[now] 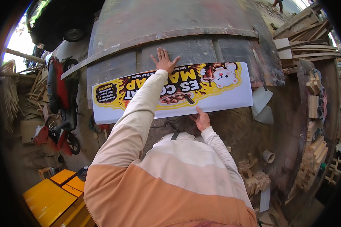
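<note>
a printed banner (178, 100) with a white cartoon bear is laid face up, its print inverted to the wearer, along the near side of a dark worktable (197, 51). the left hand (164, 63) is placed palm down at the banner's far edge, fingers spread onto the tabletop. the near edge is pinched by the right hand (203, 121), thumb above, fingers partly hidden. beyond, a long strip (178, 34) is laid across the table. cut wood blocks (314, 160) are stacked at right.
</note>
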`<state>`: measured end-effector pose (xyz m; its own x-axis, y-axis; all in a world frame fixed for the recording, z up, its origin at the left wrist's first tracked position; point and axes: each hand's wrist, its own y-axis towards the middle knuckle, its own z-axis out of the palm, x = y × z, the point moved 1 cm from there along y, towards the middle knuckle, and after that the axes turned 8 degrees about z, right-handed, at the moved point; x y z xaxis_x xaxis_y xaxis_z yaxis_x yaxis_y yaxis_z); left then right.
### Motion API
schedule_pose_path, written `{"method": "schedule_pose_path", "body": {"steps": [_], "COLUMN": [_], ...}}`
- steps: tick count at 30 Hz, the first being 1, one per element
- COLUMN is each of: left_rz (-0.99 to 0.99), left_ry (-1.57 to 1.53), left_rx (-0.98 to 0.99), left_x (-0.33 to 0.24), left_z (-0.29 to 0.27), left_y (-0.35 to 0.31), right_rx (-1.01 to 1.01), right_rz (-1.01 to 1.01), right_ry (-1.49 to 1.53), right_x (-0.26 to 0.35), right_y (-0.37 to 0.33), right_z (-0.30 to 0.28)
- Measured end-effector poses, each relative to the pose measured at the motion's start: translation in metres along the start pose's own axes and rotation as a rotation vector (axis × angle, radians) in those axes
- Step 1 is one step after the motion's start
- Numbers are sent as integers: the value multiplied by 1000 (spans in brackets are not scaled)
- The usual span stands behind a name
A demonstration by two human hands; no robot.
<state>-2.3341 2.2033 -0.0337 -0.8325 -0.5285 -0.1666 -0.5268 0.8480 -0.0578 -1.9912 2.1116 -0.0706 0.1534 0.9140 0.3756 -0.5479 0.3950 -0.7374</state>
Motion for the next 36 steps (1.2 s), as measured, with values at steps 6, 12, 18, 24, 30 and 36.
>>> {"method": "schedule_pose_path", "body": {"steps": [6,12,18,24,30,36], "left_rz": [-65,-42,-178,-245,-346,-385], "left_ry": [-171,-79,-142,-123,-171,-175], "left_rx": [-235,73,51,50,-110,-102], "left_x": [46,26,24,22,23,14], "left_z": [-22,-19,-11,-1,17,12], "left_y": [-27,-88,-81,-77,-72,-66], "right_rx": [68,26,38,41,35,30], "right_rz": [66,-13,-36,-91,-88,-91], "right_ry": [-1,65,26,28,-6,28], "right_x": [6,3,2,0,-2,5], "right_y": [1,5,12,12,14,13], "right_z": [-14,2,-1,-1,-3,5]}}
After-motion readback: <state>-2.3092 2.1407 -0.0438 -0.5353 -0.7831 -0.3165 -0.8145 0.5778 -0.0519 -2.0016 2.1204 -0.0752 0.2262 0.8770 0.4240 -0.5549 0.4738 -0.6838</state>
